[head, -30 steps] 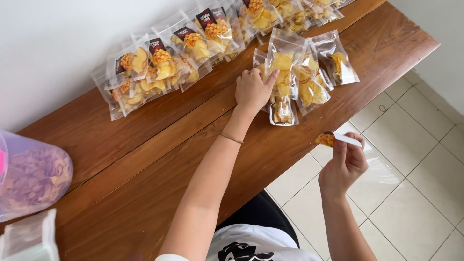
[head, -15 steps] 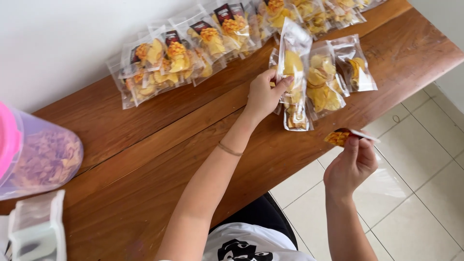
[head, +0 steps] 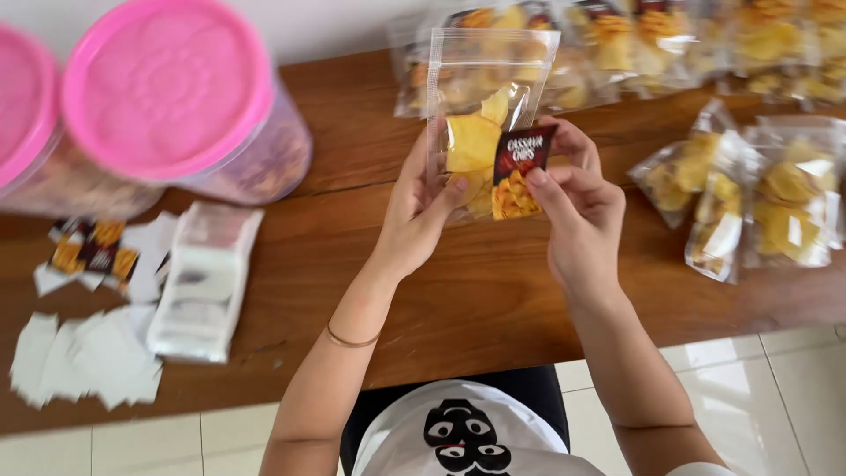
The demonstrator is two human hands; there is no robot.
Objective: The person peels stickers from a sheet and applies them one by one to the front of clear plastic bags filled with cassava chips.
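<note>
My left hand (head: 419, 207) grips the left edge of a clear plastic bag of yellow chips (head: 483, 97), held upright above the wooden table (head: 493, 291). My right hand (head: 577, 207) pinches a small dark label sticker with a chip picture (head: 518, 172) against the front of that bag, near its lower right part. The bag's bottom is hidden behind my fingers.
Two clear jars with pink lids (head: 167, 97) stand at the back left. A stack of clear empty bags (head: 204, 278), white backing papers (head: 84, 357) and more stickers (head: 92, 251) lie at the left. Labelled chip bags (head: 670, 44) line the back; unlabelled bags (head: 758, 198) lie at the right.
The view has swung left, bringing the jars and papers into sight. My left hand has lifted one chip bag off the pile toward me, and my right hand has brought the sticker onto it.
</note>
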